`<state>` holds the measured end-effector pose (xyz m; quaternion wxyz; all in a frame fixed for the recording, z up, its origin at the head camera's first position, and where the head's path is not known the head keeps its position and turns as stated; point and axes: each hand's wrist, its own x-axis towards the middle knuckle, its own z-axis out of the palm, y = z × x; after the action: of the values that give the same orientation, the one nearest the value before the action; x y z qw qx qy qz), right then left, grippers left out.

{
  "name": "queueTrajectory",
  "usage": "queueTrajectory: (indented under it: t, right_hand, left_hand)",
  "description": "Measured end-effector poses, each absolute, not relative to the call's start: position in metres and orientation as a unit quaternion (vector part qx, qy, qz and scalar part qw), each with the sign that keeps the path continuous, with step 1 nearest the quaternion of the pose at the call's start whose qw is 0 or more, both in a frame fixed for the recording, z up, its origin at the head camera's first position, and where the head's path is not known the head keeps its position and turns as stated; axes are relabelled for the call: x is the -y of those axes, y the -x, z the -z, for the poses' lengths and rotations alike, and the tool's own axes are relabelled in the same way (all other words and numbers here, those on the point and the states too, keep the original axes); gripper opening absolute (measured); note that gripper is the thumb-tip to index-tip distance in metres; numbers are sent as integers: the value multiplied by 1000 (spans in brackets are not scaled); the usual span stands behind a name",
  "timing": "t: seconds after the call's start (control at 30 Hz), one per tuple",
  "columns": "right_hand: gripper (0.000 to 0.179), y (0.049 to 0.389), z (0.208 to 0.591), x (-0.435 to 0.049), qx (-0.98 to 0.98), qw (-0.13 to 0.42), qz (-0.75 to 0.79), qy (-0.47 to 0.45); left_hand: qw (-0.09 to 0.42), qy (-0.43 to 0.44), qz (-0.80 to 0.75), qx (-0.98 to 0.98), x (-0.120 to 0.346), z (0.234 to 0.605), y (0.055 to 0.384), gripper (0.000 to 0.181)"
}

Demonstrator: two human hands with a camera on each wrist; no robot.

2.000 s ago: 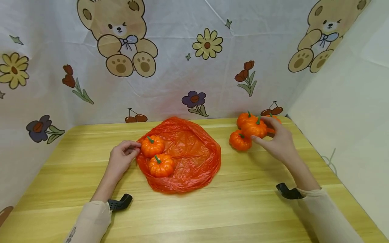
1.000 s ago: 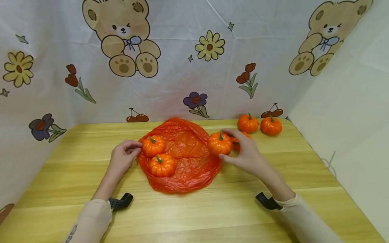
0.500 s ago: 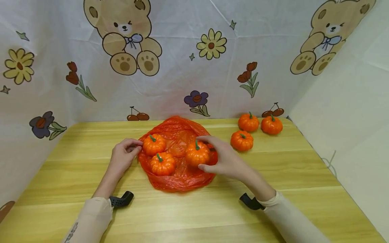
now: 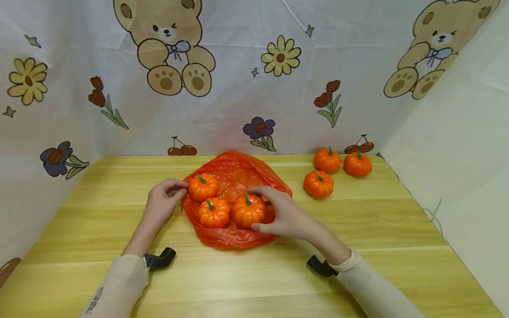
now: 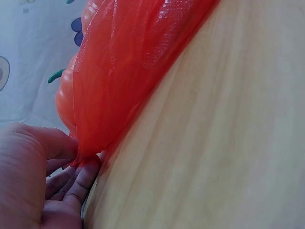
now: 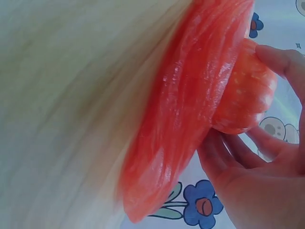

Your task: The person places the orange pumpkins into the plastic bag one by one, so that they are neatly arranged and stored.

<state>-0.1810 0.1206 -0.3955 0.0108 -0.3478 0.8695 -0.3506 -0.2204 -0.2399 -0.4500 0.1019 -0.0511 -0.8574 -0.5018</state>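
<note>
A red plastic bag (image 4: 238, 240) lies spread on the table with its mouth up. My left hand (image 4: 164, 201) pinches the left edge of the bag between thumb and fingers, which the left wrist view shows up close. Inside, near that edge, sit a small orange pumpkin (image 4: 203, 189) with a green stem and a second pumpkin (image 4: 214, 214) in front of it. My right hand (image 4: 284, 216) holds a third pumpkin (image 4: 247, 212) inside the bag, right beside the second, thumb on the near side and fingers behind. In the right wrist view the bag's wall hides this pumpkin's lower part.
Three more pumpkins stand at the table's back right: one in front (image 4: 319, 184), one behind it (image 4: 328, 160) and one farther right (image 4: 358, 164). A printed cloth (image 4: 222, 110) with bears and flowers hangs along the back edge of the wooden table (image 4: 222, 287).
My right hand has carried a pumpkin from the back-right group leftward over the bag and lowered it in beside the other two. My left hand has kept its pinch on the bag's edge.
</note>
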Motion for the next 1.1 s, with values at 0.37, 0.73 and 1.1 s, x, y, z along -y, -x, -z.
queueTrajectory:
  t: [0.37, 0.73, 1.1]
  right_hand:
    - [75, 181, 401, -122, -867, 85, 354, 341]
    - [94, 183, 401, -128, -847, 104, 397, 336]
    - [82, 195, 386, -150, -849, 32, 433, 302]
  left_hand:
    - [104, 55, 495, 861, 240, 449, 221, 19]
    - [96, 50, 503, 857, 240, 454, 220, 19]
    - [96, 45, 505, 857, 240, 452, 219, 18]
